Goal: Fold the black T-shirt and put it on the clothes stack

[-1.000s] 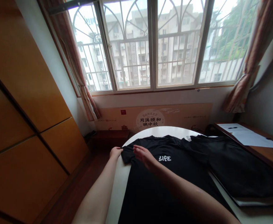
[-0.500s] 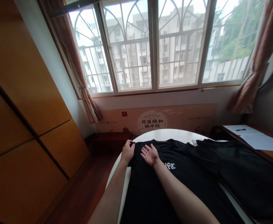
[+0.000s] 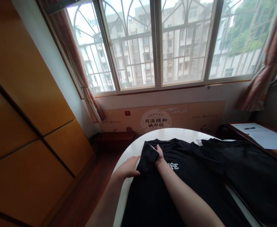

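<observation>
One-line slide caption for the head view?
Black printed T-shirt on round white table, sleeve folded over right hand, left hand touching it.

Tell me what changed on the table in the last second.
The black T-shirt's sleeve, spread flat outward before, has been folded inward over the chest. The left hand moved in with it; the right hand now lies half under the flap. The second dark garment and the papers stayed put.

Daylight enters through the barred, white-framed window (image 3: 157,47), overexposed at its top; the room interior is dim. The black cotton T-shirt (image 3: 176,189) loses fold detail in shadow. Wide-angle distortion bends the orange wooden wardrobe (image 3: 22,110) at the edge.
</observation>
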A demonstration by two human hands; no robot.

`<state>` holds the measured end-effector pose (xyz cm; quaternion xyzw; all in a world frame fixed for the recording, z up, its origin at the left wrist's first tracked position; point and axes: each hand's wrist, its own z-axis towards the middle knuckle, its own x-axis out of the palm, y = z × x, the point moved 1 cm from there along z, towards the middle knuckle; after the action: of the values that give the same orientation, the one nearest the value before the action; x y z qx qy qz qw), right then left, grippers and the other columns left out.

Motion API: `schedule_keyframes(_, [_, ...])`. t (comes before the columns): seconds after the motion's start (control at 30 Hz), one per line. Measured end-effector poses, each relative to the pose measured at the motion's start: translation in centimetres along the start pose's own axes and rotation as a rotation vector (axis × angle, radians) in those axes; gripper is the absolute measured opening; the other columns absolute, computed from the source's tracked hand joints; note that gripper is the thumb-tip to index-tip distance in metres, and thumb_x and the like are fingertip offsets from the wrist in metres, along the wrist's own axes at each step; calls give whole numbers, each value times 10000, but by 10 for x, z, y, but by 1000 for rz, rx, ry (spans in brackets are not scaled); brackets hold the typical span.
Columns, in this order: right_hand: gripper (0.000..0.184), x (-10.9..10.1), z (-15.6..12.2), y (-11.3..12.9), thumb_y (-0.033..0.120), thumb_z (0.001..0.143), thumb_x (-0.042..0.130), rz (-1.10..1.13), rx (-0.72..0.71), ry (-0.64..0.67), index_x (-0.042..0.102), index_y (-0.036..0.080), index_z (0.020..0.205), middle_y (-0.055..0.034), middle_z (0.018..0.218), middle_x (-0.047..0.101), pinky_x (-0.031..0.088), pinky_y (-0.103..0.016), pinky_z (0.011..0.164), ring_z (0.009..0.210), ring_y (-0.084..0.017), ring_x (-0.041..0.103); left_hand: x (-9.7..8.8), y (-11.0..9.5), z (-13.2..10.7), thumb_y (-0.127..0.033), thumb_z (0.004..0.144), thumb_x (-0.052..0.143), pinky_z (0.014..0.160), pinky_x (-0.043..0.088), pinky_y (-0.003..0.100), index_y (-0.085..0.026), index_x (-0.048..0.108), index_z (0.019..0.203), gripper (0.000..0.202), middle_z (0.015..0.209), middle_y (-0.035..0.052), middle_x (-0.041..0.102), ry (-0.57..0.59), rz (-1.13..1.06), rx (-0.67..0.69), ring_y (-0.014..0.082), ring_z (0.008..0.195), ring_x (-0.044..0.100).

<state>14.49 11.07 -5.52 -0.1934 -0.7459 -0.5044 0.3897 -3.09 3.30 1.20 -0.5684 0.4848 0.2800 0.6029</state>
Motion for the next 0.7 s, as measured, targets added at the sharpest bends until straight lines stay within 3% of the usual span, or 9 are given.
schedule_keyframes(0.1, [761, 0, -1, 2, 612, 1002, 101, 37, 5, -37, 456, 128, 1471, -157, 1086, 739, 535, -509, 968, 1041, -309, 709, 22, -8, -4, -143, 691, 646, 1162, 383, 394, -249, 482, 1511, 843, 1534, 106, 496, -82, 111, 23, 321, 1407, 460])
schedule_keyframes(0.2, [742, 0, -3, 6, 607, 1005, 109, 76, 15, -85, 368, 148, 1528, -161, 1107, 733, 522, -543, 978, 1028, -308, 718, 34, -12, -2, -97, 737, 589, 1174, 362, 399, -236, 495, 1506, 787, 1564, 111, 455, -144, 170, 29, 303, 1421, 436])
schedule_keyframes(0.3, [723, -2, -3, 8, 605, 1007, 126, 89, -1, -86, 319, 170, 1550, -161, 1150, 723, 509, -564, 992, 1044, -302, 716, 33, -12, -1, -59, 789, 529, 1113, 410, 343, -274, 621, 1387, 642, 1414, 80, 596, -203, 169, 31, 254, 1300, 543])
schedule_keyframes(0.43, [723, -4, -2, 9, 616, 996, 185, 43, -9, -68, 308, 174, 1555, -169, 1210, 697, 501, -568, 1011, 1082, -298, 706, 24, -11, -6, -88, 862, 490, 970, 485, 313, -285, 689, 1275, 499, 1189, 76, 699, -270, 191, -87, 243, 1136, 639])
schedule_keyframes(0.6, [725, -6, -2, 11, 627, 978, 227, -67, -19, -58, 244, 210, 1571, -154, 1245, 672, 509, -591, 986, 1069, -296, 709, 25, -10, -11, -50, 817, 488, 918, 501, 350, -263, 533, 1471, 688, 1252, 117, 693, -163, 274, -211, 289, 1112, 668])
schedule_keyframes(0.7, [658, -6, 0, 16, 588, 990, 272, -278, -17, -86, 341, 198, 1515, -147, 1198, 683, 545, -549, 936, 990, -279, 724, 26, -6, -11, -56, 828, 470, 930, 493, 342, -276, 508, 1494, 703, 1267, 105, 700, -145, 252, -201, 285, 1134, 666])
